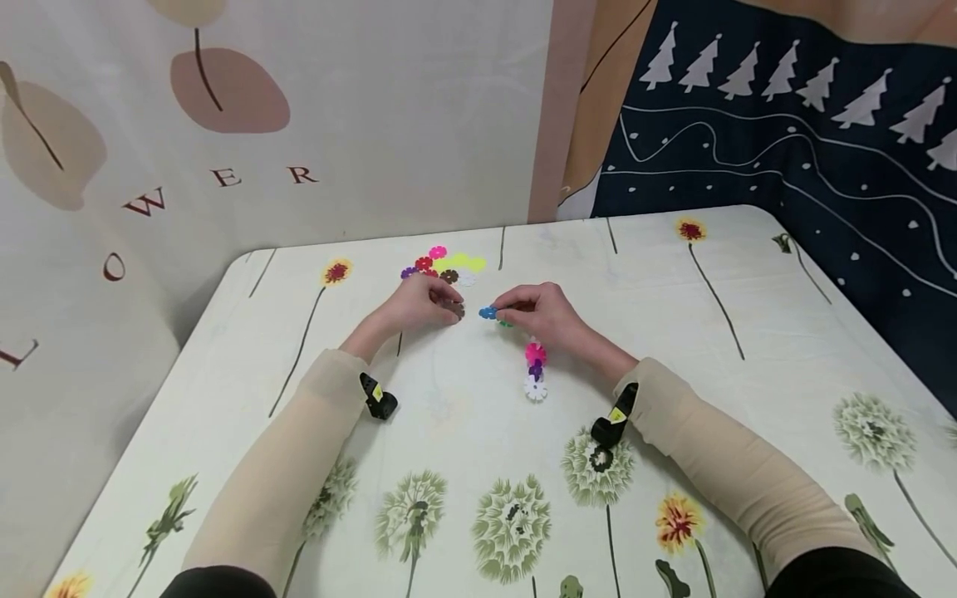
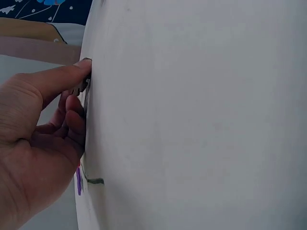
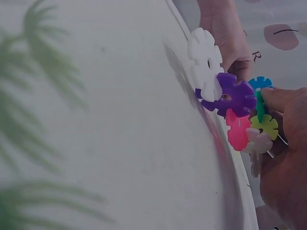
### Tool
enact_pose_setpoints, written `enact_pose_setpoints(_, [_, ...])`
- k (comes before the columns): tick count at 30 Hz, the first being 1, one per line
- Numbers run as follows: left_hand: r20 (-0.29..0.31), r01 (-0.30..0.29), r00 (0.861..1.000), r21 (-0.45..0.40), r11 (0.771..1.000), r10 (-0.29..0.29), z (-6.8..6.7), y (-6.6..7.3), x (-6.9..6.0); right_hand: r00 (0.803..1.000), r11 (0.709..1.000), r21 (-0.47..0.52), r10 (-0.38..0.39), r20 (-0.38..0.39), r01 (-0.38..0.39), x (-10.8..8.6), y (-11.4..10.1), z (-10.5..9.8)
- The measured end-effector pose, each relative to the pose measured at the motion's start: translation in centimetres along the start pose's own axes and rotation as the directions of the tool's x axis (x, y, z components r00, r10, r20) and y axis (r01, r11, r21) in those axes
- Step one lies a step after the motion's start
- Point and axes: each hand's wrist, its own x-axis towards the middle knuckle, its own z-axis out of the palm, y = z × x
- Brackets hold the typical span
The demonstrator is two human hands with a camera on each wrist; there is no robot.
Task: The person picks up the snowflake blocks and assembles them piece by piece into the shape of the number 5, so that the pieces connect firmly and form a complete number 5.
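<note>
My right hand pinches a blue flower-shaped plastic piece at the end of a chain of interlocked pieces. From that hand the chain hangs toward me, with a pink piece, a purple piece and a white piece at its far end. Green and yellow-green pieces show close to the fingers in the right wrist view. Between thumb and fingers, my left hand holds a dark brownish flower piece, partly hidden. A small gap separates it from the blue one.
Behind the left hand lies a loose pile of flower pieces: yellow, pink, red, purple, brown and white. A flower-printed cloth covers the table. Curtains hang along the back and the right side.
</note>
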Motion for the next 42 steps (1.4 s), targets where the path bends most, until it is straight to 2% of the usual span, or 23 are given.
enact_pose_setpoints(13, [0.015, -0.034, 0.999, -0.032, 0.999, 0.034, 0.2, -0.2, -0.9, 1.0, 1.0, -0.002, 0.026, -0.01, -0.026, 0.0, 0.1, 0.1])
enact_pose_setpoints(21, [0.076, -0.063, 0.994, -0.149, 0.987, 0.075, 0.3, 0.3, -1.5, 1.0, 1.0, -0.004, 0.029, 0.002, -0.029, -0.1, 0.3, 0.1])
enact_pose_setpoints(25, [0.082, -0.046, 0.994, -0.238, 0.97, 0.067, 0.5, 0.5, -1.5, 1.0, 1.0, -0.006, 0.019, 0.011, -0.019, 0.0, 0.4, 0.0])
enact_pose_setpoints(32, [0.111, -0.007, 0.992, -0.406, 0.914, 0.057, 0.5, 1.4, -1.4, 1.0, 1.0, -0.001, 0.021, 0.018, -0.021, 0.0, 0.4, 0.0])
enact_pose_setpoints(42, [0.13, 0.012, 0.99, -0.454, 0.891, 0.053, 0.7, 2.1, -1.2, 1.0, 1.0, 0.004, -0.004, -0.005, 0.004, 0.2, 0.7, 0.0])
